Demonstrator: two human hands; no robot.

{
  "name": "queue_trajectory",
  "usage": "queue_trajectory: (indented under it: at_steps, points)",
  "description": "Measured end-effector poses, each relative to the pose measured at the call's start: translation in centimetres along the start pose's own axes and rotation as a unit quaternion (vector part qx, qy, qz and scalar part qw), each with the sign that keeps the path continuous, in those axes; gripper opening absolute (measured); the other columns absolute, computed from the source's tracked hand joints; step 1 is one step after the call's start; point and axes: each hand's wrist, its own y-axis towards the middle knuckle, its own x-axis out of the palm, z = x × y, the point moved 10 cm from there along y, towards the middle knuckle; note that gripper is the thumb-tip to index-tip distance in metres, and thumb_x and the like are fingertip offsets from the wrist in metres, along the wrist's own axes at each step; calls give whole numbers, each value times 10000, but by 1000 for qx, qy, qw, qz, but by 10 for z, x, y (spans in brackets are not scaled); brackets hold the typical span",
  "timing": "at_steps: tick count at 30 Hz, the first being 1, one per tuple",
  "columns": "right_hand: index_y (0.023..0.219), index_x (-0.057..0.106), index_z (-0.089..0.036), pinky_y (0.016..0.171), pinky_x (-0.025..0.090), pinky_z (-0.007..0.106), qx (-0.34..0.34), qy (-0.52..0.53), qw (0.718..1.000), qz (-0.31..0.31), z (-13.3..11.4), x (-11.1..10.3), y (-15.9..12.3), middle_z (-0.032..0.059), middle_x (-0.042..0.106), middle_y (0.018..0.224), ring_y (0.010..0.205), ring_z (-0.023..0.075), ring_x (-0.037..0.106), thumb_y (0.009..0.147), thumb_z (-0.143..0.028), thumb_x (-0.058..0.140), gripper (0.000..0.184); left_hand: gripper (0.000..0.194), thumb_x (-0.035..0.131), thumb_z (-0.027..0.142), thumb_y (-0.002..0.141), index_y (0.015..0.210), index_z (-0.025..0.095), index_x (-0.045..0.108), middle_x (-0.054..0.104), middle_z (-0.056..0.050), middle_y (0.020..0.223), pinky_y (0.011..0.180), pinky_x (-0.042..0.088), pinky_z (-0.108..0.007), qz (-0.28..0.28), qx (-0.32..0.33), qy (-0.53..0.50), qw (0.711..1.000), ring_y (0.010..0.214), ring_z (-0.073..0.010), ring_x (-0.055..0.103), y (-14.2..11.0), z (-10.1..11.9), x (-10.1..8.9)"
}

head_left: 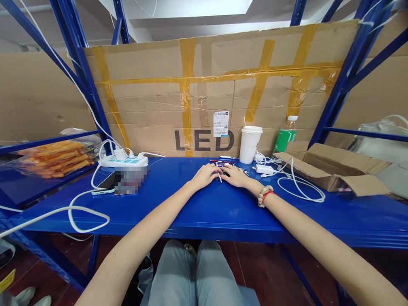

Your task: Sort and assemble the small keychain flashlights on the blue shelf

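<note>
My left hand point(205, 176) and my right hand point(236, 175) are close together over the blue table, their fingertips almost meeting. From between them a thin, pale, pen-like stick point(219, 178) points towards me; the curled fingers of my left hand appear closed on it. The fingers of my right hand bend down over small items, and what they grip is hidden. Just beyond both hands lies a cluster of pens point(222, 161), some with red or blue parts, partly covered by my fingers.
A white paper cup point(250, 144) and a green-labelled bottle point(286, 135) stand behind my right hand. White cables with an adapter point(265, 169) and an opened cardboard box point(331, 168) lie right. A power strip point(124, 160) and a phone point(110, 182) are left. Cardboard point(153, 110) backs the table.
</note>
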Motion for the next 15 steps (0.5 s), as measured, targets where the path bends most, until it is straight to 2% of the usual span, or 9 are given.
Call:
queue_trajectory:
  at_steps: [4, 7, 11, 15]
  points:
    - [1330, 425, -255, 1028, 276, 490, 0, 22, 999, 30, 5, -4, 3, 64, 403, 1396, 1294, 254, 330, 945, -399, 245, 449, 162, 540, 283, 834, 961, 206, 606, 649, -10, 891, 806, 406, -296, 4, 4, -29, 1000, 899, -174, 534, 1, -1, 2]
    - [1284, 480, -231, 1002, 337, 424, -17, 47, 997, 61, 3, -12, 3, 58, 463, 1352, 1252, 225, 396, 947, -324, 256, 415, 141, 570, 287, 814, 918, 204, 613, 663, 5, 859, 807, 409, -287, 5, -3, -49, 999, 861, -162, 548, 1, -3, 3]
    - [1217, 541, -233, 964, 376, 348, -65, 66, 991, 92, -10, -24, -2, 42, 544, 1271, 1183, 200, 471, 940, -361, 313, 381, 145, 582, 325, 801, 884, 209, 610, 665, 11, 852, 769, 424, -270, 1, -27, -34, 999, 840, -156, 563, 0, -6, 1]
    - [1244, 522, -257, 963, 355, 397, -9, 32, 994, 103, -4, -30, -7, 55, 505, 1305, 1190, 236, 451, 914, -435, 362, 407, 288, 606, 469, 748, 870, 209, 602, 651, -11, 894, 770, 428, -292, -15, -56, 43, 997, 873, -181, 565, -2, -9, -5]
